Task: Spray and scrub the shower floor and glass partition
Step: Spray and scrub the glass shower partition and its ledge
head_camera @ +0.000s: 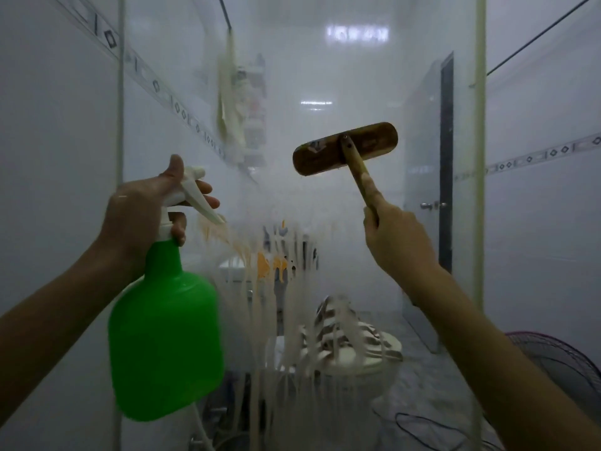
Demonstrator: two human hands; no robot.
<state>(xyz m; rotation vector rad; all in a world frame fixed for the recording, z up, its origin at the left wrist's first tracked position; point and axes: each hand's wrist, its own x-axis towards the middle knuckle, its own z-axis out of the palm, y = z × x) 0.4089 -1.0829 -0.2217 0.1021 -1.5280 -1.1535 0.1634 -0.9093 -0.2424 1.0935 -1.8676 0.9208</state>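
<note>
**Glass partition mid-clean: sprayer in one hand, brush in the other**

The step in hand looks like the partition, not the floor. The glass partition (325, 76) fills the view straight ahead. It is fogged over its upper part and streaked lower down with pale runs (292, 320) that trail toward the bottom edge.

The left hand (140, 206) is clamped round the neck of a green spray bottle (166, 346). Its fingers curl over the white trigger (195, 196) and the nozzle points at the glass.

The right hand (396, 236) grips the wooden handle of a brush (346, 148), with the forefinger laid along the shaft. The brush head is raised above the streaked patch, its flat back toward the camera, so the bristles face the glass. Whether they actually touch the pane cannot be told.

The bottle is the only container here. Its body is opaque green, so how much liquid is in it cannot be read.

Through the glass there is a toilet (357, 362) with a striped cloth (338, 323) on its lid, and a fan (559, 362) low on the right.

By my reading, the wetted lower band is ready for scrubbing, while the misted upper glass has no runs on it. The next move probably calls for pressing the bristles flat to the pane and working down through the streaks. A squeeze of the trigger would help wherever the glass looks dry. The shower floor is not in view, so its state cannot be judged.
</note>
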